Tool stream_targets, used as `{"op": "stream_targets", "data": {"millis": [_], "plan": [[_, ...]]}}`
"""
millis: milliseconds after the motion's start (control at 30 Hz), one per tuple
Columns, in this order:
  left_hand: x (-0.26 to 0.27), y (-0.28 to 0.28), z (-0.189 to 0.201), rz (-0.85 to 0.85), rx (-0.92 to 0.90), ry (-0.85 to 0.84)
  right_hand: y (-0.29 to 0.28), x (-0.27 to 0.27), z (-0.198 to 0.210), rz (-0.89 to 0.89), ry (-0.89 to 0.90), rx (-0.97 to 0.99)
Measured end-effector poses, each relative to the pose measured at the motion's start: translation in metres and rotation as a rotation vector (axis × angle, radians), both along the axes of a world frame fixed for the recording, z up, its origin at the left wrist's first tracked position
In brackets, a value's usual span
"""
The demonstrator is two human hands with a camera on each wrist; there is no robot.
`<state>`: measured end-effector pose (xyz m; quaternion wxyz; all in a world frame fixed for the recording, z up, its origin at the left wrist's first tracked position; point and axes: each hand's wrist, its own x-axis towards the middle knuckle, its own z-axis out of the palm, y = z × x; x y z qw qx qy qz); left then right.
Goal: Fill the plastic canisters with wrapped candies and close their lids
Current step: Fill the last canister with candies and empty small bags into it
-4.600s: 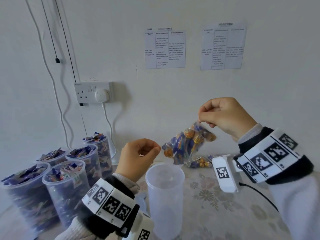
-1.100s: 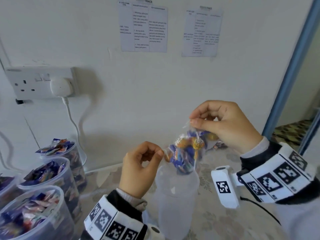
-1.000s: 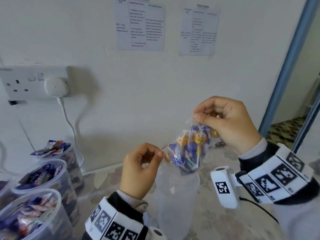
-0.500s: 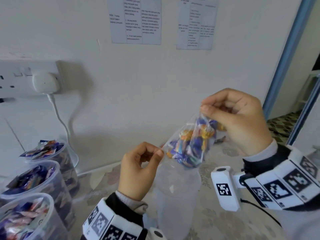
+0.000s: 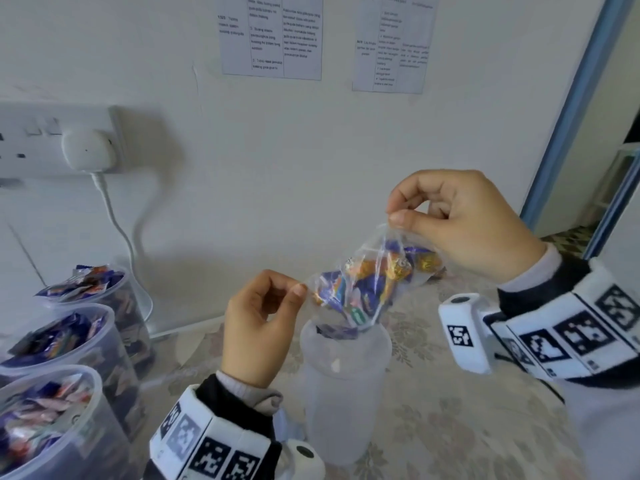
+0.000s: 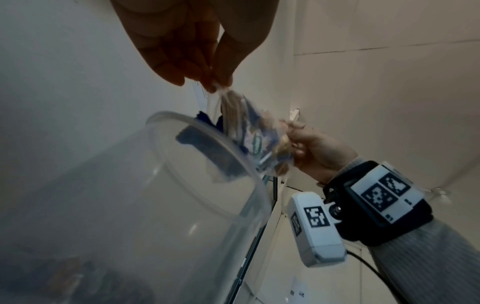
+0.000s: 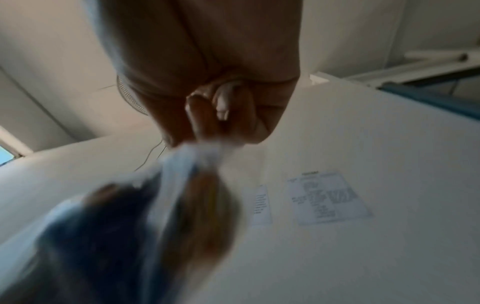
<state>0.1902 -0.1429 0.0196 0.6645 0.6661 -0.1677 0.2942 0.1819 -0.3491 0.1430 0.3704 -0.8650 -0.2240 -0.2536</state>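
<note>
A clear plastic bag of wrapped candies (image 5: 367, 282) hangs tilted over an open frosted canister (image 5: 343, 382) on the table. My left hand (image 5: 263, 323) pinches the bag's lower left corner, and my right hand (image 5: 460, 226) pinches its upper right end, higher up. A blue wrapped candy (image 5: 337, 331) lies at the canister's mouth, below the bag's low end. From the left wrist I see the canister rim (image 6: 207, 144), the bag (image 6: 249, 139) and my right hand (image 6: 319, 152). The right wrist view shows the bag (image 7: 145, 205) blurred under my fingers (image 7: 221, 115).
Several open canisters filled with candies (image 5: 59, 358) stand at the left by the wall. A wall socket with a white plug (image 5: 86, 147) and cable is above them. The table carries a floral cloth (image 5: 450, 427). A blue door frame (image 5: 568, 109) runs down the right.
My right hand has lifted and swung the bag's upper end to the right, tilting the bag more. A candy now shows at the canister mouth. The head view has shifted right.
</note>
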Motion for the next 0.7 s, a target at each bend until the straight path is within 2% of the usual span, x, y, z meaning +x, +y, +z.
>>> {"op": "stream_targets", "data": {"millis": [67, 133, 233, 567, 700], "plan": [[0.0, 0.001, 0.003, -0.015, -0.011, 0.008, -0.006, 0.001, 0.0, -0.058, 0.032, -0.111], [0.0, 0.0, 0.006, -0.036, -0.01, 0.009, -0.007, -0.002, -0.005, -0.066, 0.14, -0.129], [-0.001, -0.002, 0.006, -0.061, -0.016, 0.014, -0.011, -0.002, -0.013, -0.057, 0.253, -0.041], [0.003, -0.006, 0.001, -0.088, -0.029, 0.062, -0.023, -0.012, 0.002, 0.105, 0.381, 0.226], [0.003, -0.006, 0.001, -0.094, -0.033, 0.059, -0.02, -0.021, 0.011, 0.157, 0.414, 0.012]]}}
